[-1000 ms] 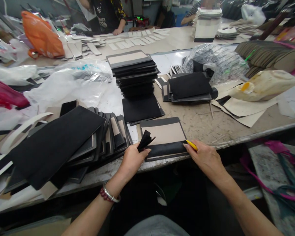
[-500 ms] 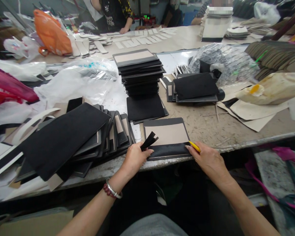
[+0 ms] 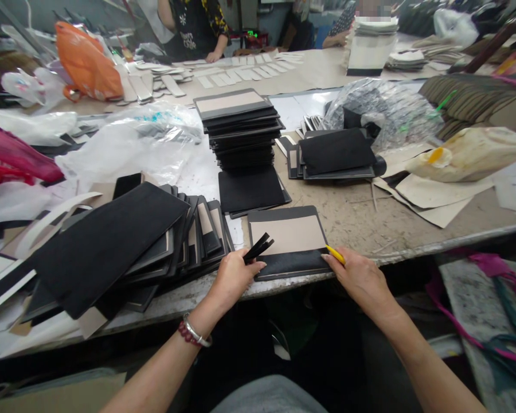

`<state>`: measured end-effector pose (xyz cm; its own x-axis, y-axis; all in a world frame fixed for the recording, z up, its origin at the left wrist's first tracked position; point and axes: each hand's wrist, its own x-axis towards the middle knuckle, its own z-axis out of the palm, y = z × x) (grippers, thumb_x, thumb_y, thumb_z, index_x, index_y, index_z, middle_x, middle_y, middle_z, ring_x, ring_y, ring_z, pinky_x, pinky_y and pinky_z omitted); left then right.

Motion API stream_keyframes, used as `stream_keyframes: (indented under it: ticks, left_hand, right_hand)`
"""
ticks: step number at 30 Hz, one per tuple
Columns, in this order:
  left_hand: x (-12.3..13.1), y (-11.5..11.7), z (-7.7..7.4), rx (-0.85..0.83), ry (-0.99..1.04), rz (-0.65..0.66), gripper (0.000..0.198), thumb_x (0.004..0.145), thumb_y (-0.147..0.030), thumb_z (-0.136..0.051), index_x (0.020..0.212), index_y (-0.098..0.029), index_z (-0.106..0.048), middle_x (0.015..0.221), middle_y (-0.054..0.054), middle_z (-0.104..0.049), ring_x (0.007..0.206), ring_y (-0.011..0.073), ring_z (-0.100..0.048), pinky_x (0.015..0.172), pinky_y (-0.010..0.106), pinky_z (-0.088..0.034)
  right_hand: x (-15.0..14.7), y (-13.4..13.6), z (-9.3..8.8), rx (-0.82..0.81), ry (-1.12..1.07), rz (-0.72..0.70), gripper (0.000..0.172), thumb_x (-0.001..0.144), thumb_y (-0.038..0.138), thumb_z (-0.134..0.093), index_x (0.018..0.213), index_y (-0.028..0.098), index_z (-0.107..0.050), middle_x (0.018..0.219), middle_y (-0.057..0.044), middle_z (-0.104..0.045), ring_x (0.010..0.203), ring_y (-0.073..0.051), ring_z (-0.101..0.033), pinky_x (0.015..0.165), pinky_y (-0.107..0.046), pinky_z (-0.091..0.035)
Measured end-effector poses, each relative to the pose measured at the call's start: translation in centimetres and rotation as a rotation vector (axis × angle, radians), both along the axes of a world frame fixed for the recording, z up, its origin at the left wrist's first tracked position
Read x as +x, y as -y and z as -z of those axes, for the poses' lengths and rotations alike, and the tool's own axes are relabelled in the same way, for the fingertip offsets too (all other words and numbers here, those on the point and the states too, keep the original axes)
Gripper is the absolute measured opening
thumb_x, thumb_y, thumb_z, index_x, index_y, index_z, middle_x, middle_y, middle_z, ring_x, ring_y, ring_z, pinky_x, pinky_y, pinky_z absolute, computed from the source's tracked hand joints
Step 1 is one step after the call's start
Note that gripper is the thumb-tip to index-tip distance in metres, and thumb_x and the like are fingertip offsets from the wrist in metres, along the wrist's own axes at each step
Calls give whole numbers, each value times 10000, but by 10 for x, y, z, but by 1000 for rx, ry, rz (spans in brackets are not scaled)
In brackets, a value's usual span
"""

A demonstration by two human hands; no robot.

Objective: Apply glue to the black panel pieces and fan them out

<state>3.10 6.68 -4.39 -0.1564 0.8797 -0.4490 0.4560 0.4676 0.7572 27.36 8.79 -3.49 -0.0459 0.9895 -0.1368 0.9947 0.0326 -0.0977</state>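
In front of me a dark grey panel with a beige middle [image 3: 288, 232] lies at the table's front edge, a black strip [image 3: 292, 263] along its near side. My left hand [image 3: 234, 276] is closed on several thin black strips [image 3: 258, 246] that stick up from its fingers, its thumb at the panel's near left corner. My right hand [image 3: 359, 278] is closed round a slim yellow tool [image 3: 335, 254], whose kind I cannot make out. The tool's tip and my right fingertips are at the panel's right edge, by the end of the black strip.
Behind the panel stands a tall stack of black panels [image 3: 243, 135]. A sloping pile of black panels [image 3: 112, 241] lies to the left, a smaller pile [image 3: 337, 152] to the back right. A stained plastic container [image 3: 468, 155] rests at right. Another person's hand [image 3: 214, 56] is across the table.
The whole view has shifted slightly. Both hands keep their places at the panel's near corners, still holding the black strips and the yellow tool.
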Motion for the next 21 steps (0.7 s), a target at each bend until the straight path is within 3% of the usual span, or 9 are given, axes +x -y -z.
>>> stream_keyframes:
  ticks: [15,21]
  left_hand:
    - [2,1,1,-26,1,-16,168,716,-268,-611,642,-195,-479,434,-70,-457,366,104,-456,373,200,-324]
    - [6,3,-2,-9,-14,-40,109,700,-210,-590,639,-191,-502,433,-67,-449,388,108,-444,441,226,-320]
  right_hand:
    - [-2,2,-3,20,-8,-28,212,905,350,-486,819,194,-602,761,-60,-671,705,-213,-656,561,-267,-377]
    - [13,0,20,37,-81,-66,279,903,375,-388,821,215,-602,771,-69,-683,692,-248,-663,569,-312,-438]
